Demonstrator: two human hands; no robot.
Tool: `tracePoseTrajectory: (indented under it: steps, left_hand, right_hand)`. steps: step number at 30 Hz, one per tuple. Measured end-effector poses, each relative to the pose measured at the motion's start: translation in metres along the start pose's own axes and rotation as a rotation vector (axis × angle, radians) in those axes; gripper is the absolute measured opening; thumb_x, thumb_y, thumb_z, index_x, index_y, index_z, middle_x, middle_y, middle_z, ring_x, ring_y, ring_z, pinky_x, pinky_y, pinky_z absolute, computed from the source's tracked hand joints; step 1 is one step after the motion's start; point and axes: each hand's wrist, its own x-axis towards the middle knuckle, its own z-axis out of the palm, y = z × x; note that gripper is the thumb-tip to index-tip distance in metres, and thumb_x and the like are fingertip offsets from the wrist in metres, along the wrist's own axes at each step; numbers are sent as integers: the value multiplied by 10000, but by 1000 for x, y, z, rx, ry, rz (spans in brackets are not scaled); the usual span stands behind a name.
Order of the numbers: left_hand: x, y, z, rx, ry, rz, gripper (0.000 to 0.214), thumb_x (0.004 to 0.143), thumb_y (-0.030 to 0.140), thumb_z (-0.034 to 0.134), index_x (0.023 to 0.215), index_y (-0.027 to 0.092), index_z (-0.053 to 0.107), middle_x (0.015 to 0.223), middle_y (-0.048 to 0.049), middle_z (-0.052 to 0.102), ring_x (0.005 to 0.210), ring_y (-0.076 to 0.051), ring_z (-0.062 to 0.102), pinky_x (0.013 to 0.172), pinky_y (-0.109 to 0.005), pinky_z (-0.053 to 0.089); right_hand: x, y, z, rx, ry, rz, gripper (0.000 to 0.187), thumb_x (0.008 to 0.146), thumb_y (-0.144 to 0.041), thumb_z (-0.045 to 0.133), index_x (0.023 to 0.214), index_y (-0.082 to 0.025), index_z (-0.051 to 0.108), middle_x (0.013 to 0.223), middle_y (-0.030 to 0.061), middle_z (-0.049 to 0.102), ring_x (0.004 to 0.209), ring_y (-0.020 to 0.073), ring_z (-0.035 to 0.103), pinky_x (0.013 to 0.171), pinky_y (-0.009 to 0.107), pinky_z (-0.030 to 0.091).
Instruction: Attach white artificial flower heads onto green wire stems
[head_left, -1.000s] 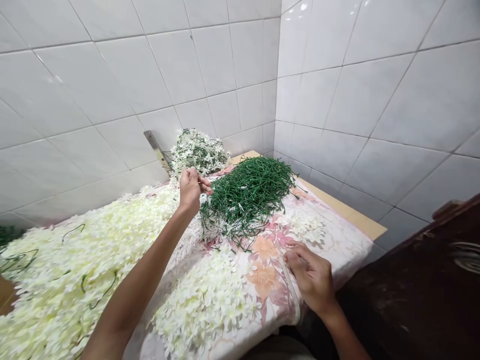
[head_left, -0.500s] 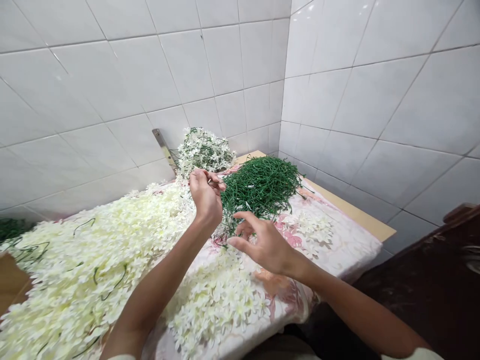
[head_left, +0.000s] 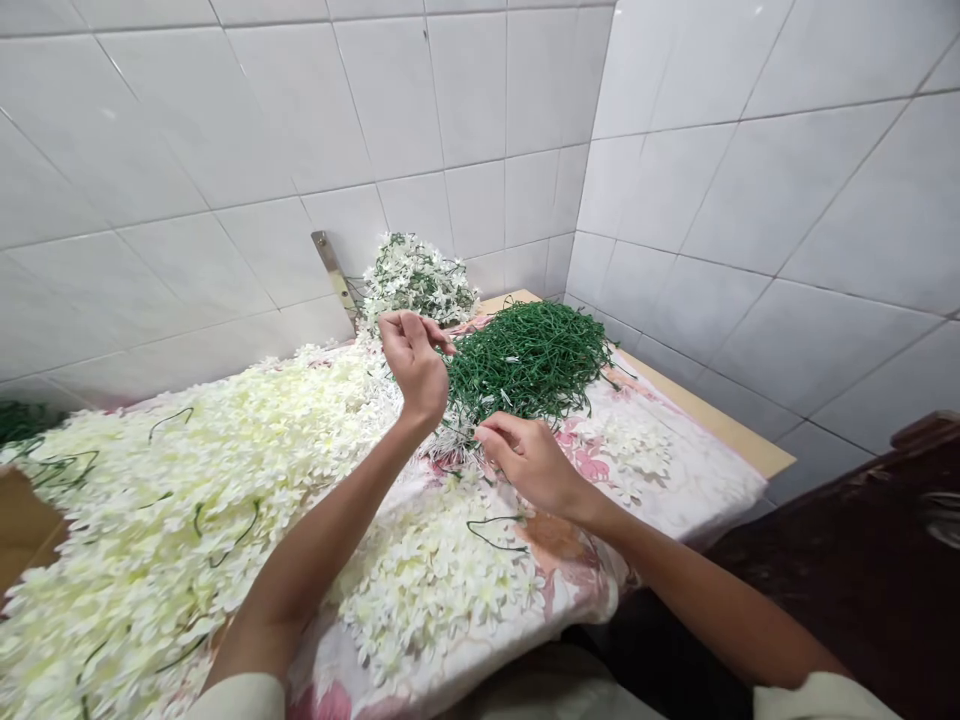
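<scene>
Lighting: bright, even, diffuse, source out of frame. White glazed wall tiles (head_left: 465, 100) carried only faint glare. Shadow: soft overall, deepest on the dark wooden panel (head_left: 817, 570) at lower right. Distortion: wide-angle bowing of tile joints toward the edges. Focus: acceptable across the white artificial blossoms (head_left: 172, 520), no marked blur.

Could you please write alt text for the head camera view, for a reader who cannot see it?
A person's left hand and right hand hover, fingertips close together, beside a heap of green stems on a flowered cloth. Masses of small white flowers cover the cloth's left side, with white tiled walls behind.
</scene>
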Motion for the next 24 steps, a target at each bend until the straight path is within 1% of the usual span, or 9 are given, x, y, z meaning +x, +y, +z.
tracePoseTrajectory:
  steps: [3, 5, 7, 9, 11, 14, 18, 21, 24]
  left_hand:
    - [19, 3, -13, -3, 88, 33, 355, 844, 548, 546, 818, 226, 398, 592, 72, 450, 468, -64, 435, 437, -202, 356]
    - [30, 8, -20, -10, 141, 45, 349, 851, 540, 543, 797, 230, 393, 546, 89, 371, 415, -55, 361, 406, -207, 294]
    - [39, 15, -25, -18, 193, 57, 343, 865, 527, 534, 776, 230, 388, 530, 94, 308, 384, -48, 295, 395, -212, 248]
    - [46, 20, -28, -28, 227, 70, 348, 870, 517, 539, 758, 228, 381, 531, 93, 281, 378, -43, 266, 397, -213, 232]
    - [50, 26, -30, -29, 245, 78, 357, 867, 518, 546, 747, 227, 376, 531, 92, 268, 381, -44, 260, 401, -213, 229]
    - [54, 33, -33, -13, 274, 68, 365, 866, 527, 538, 741, 228, 371, 529, 92, 257, 385, -48, 264, 405, -211, 225]
    - [58, 40, -37, -13, 286, 66, 341, 890, 501, 519, 745, 226, 379, 506, 96, 247, 373, -49, 252, 400, -215, 213]
    - [60, 43, -39, -18, 277, 72, 341, 896, 493, 513, 737, 221, 382, 484, 101, 238, 359, -47, 234, 387, -219, 192]
    - [59, 42, -40, -30, 254, 64, 346, 884, 505, 523, 741, 216, 398, 481, 102, 254, 352, -40, 230, 377, -216, 170]
  right_hand:
    - [-10, 6, -8, -233, -241, -116, 149, 903, -252, 527, 866, -182, 652, 845, 31, 675, 769, 165, 582, 706, 290, 422]
    - [-17, 10, -11, -369, -373, -160, 118, 883, -230, 554, 909, -183, 660, 942, 58, 669, 889, 206, 566, 787, 337, 417]
    - [-22, 15, -11, -465, -457, -174, 103, 873, -216, 562, 893, -180, 656, 924, 64, 658, 897, 220, 552, 799, 359, 411]
    - [-25, 21, -8, -489, -504, -178, 117, 879, -197, 544, 829, -175, 647, 858, 55, 651, 851, 208, 552, 788, 353, 408]
    - [-25, 25, -6, -473, -517, -188, 153, 885, -180, 527, 780, -172, 637, 804, 47, 645, 823, 196, 551, 782, 339, 405]
    - [-24, 28, -4, -445, -517, -199, 169, 890, -176, 520, 756, -176, 623, 781, 41, 635, 818, 189, 550, 784, 325, 404]
    - [-24, 24, -6, -436, -504, -155, 176, 901, -202, 506, 741, -179, 576, 779, 36, 602, 790, 181, 531, 790, 337, 407]
    - [-24, 16, -13, -378, -448, -99, 186, 910, -206, 472, 740, -182, 543, 778, 29, 581, 763, 168, 520, 748, 322, 416]
    - [-12, 9, -26, -288, -330, -33, 191, 917, -269, 465, 763, -186, 542, 796, 25, 590, 745, 159, 532, 683, 292, 423]
